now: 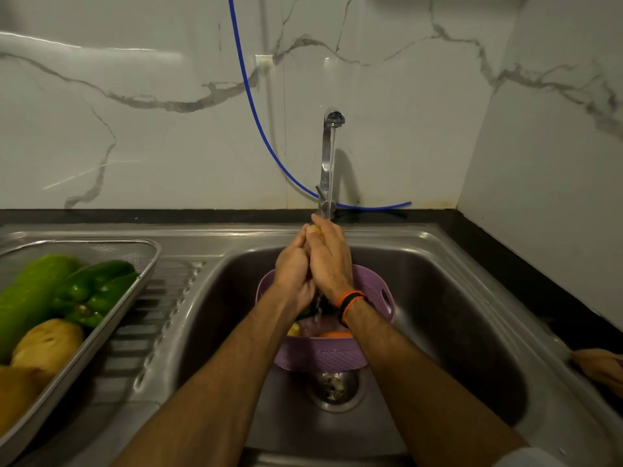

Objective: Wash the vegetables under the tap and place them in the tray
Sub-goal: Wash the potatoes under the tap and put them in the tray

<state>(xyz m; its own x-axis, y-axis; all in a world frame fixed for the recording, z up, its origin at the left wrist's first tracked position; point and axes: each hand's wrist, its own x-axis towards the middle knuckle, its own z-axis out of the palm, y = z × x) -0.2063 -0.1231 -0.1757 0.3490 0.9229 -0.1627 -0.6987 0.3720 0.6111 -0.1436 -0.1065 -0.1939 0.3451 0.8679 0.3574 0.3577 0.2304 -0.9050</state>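
Left of sink (438, 264): one tray (148, 264) holding one green gourd (30, 291), one capsicum (94, 291), two potatoes (47, 345) (second cut off by frame).

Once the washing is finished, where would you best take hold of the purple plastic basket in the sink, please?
Probably by the slot handle cut into the right rim of the purple plastic basket, coming from above on the right. The opening faces up and lies clear of both hands.
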